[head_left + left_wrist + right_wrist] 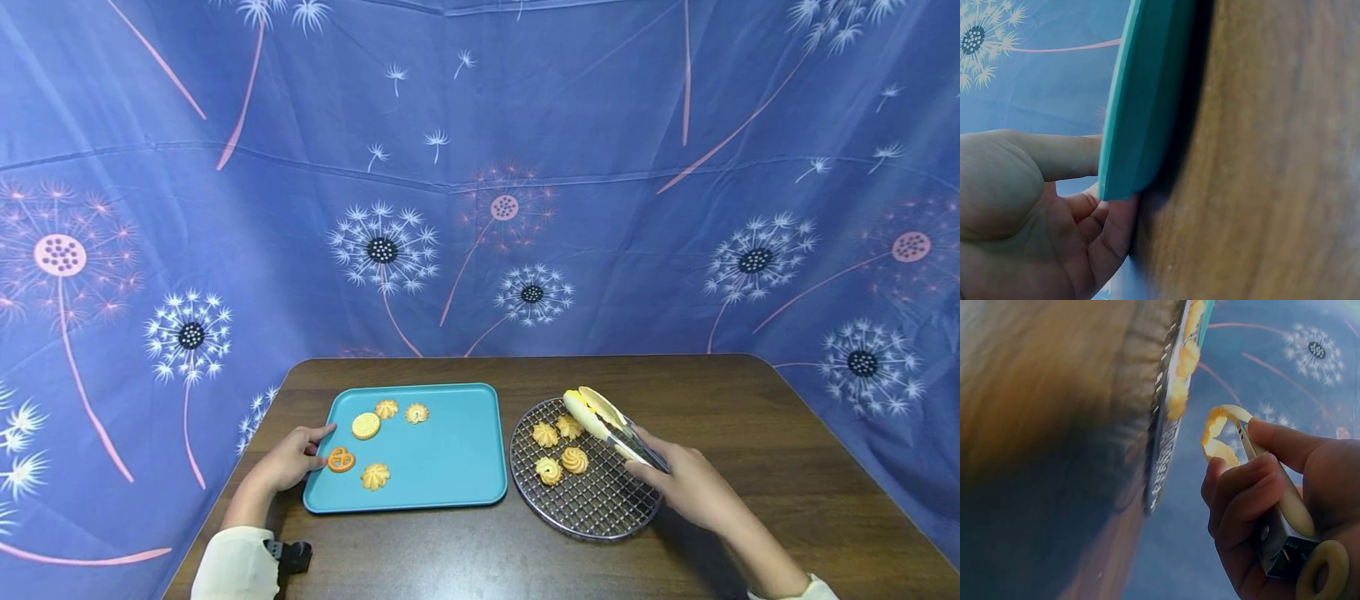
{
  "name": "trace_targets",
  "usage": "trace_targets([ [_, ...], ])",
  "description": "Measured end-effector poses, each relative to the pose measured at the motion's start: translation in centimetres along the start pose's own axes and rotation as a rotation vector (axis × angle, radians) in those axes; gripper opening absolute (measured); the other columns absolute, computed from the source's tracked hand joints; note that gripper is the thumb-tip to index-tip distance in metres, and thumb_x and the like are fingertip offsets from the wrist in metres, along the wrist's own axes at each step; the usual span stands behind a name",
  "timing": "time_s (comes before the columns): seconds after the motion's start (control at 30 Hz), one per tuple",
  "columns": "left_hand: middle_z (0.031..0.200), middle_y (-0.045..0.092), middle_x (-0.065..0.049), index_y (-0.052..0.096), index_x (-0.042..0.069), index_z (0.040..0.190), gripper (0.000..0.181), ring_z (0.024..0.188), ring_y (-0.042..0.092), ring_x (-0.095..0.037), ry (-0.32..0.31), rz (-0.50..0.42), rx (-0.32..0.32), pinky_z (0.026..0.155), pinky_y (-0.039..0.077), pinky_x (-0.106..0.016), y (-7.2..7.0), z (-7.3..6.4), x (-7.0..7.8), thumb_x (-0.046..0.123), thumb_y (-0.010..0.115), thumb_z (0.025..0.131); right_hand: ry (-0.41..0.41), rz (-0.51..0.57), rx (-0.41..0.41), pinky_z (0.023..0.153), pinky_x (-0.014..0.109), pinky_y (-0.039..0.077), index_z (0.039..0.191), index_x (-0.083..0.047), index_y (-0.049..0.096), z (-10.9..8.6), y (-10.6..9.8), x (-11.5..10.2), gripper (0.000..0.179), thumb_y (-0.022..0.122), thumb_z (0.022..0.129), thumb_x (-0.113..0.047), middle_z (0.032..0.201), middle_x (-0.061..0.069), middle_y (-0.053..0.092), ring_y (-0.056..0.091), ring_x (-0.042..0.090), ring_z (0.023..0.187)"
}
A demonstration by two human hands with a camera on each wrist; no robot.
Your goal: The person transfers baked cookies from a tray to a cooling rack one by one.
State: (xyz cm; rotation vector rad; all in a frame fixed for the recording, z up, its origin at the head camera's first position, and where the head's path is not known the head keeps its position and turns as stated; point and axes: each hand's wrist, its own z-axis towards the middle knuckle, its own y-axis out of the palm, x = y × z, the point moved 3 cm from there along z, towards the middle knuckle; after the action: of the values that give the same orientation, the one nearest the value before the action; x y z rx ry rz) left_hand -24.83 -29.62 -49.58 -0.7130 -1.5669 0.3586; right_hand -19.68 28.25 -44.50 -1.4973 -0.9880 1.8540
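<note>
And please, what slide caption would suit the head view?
Left hand gripping a rectangular teal tray; right hand holding cream-tipped metal tongs over a round metal rack of golden cookies.

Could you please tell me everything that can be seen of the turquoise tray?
The turquoise tray is a smooth, shallow rectangle with rounded corners and a low raised rim; it looks like plastic. It lies face up on the brown table, close beside the round wire rack. One flat round biscuit, three piped cookies and a pretzel rest on its left half. The left hand holds its left edge.
</note>
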Motion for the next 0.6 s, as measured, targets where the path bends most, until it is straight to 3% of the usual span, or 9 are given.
trace_targets([
  [0.13,0.079,0.047,-0.009,0.039,-0.015,0.15,0.063,0.064,0.045,-0.02,0.001,-0.003,0.002,0.053,0.043,-0.027,0.0,0.0,0.0,-0.016,0.061,0.091,0.07,0.053,-0.041,0.046,0.03,0.048,0.154,0.001,0.044,-0.5,-0.2,1.2,0.071,0.071,0.098,-0.032,0.084,0.01,0.064,0.054,0.014,0.048],
  [0.43,0.078,0.047,-0.008,0.039,-0.015,0.15,0.062,0.064,0.044,-0.019,-0.003,-0.014,0.001,0.052,0.042,-0.027,0.0,-0.2,0.2,-0.016,0.061,0.092,0.122,0.036,-0.065,0.046,0.029,0.047,0.155,0.003,0.041,-1.0,0.1,2.8,0.073,0.069,0.099,-0.033,0.072,0.004,0.055,0.054,0.014,0.049],
  [0.6,0.077,0.048,-0.008,0.038,-0.015,0.15,0.063,0.063,0.044,-0.019,-0.003,-0.015,-0.003,0.052,0.042,-0.027,0.0,-0.3,0.3,-0.016,0.061,0.091,0.137,0.026,-0.07,0.048,0.028,0.047,0.155,0.004,0.041,-1.2,0.4,3.2,0.074,0.069,0.099,-0.035,0.073,0.004,0.055,0.054,0.014,0.052],
])
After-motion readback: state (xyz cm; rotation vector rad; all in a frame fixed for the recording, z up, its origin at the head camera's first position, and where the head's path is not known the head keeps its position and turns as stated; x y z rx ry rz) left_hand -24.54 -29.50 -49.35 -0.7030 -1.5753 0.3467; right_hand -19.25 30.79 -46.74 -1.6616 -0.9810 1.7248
